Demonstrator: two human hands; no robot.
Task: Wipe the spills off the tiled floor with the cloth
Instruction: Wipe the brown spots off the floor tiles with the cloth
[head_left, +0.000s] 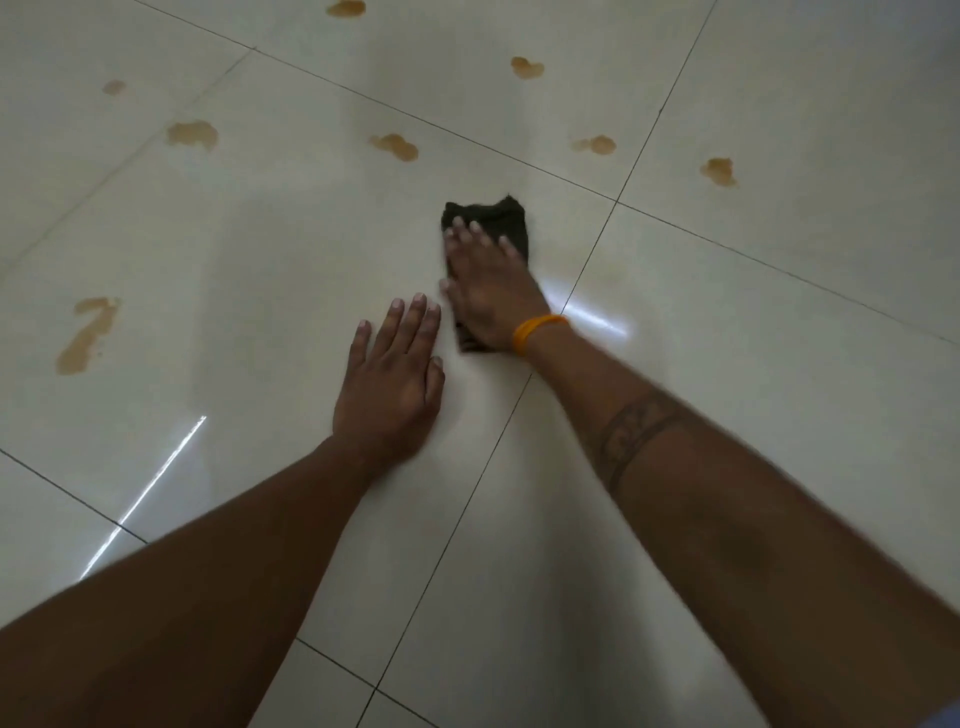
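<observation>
Your forearms fill the foreground. L hand lies flat on the tiled floor, fingers released, holding nothing. R hand, orange wristband, presses the dark cloth flat w/ spread palm, not clenched. Brown spills dot tiles beyond.

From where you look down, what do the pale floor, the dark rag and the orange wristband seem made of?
The pale tiled floor looks like glazed ceramic or polished tile: it mirrors light streaks. The dark folded cloth seems soft woven fabric, with frayed corners. The orange wristband is probably rubber or thread; blur hides which.
</observation>
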